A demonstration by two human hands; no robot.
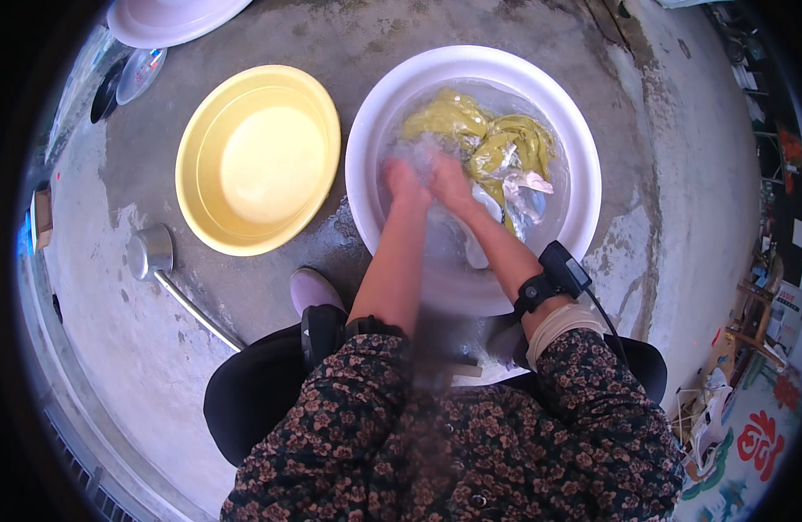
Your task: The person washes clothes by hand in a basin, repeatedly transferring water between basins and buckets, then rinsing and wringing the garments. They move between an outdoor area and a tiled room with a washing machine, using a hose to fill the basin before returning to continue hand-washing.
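A large white basin (pixel 585 176) of water stands on the floor in front of me. Both my hands are in it, side by side near its left-centre: my left hand (pixel 402 177) and my right hand (pixel 448 180). Splashing water and motion blur hide the fingertips, so whether they grip anything is unclear. An olive-yellow cloth garment (pixel 453 116) lies bunched in the water beyond and right of my hands. Pale pink-white fabric (pixel 536 183) breaks the surface at the right. Another white piece (pixel 487 201) floats beside my right wrist.
A yellow plastic basin (pixel 270 163) sits left of the white one. A metal dipper (pixel 154 251) with a long handle lies on the wet concrete floor (pixel 688 163). Another pale basin (pixel 172 19) is at the upper left. Mixed household items (pixel 760 313) line the right edge.
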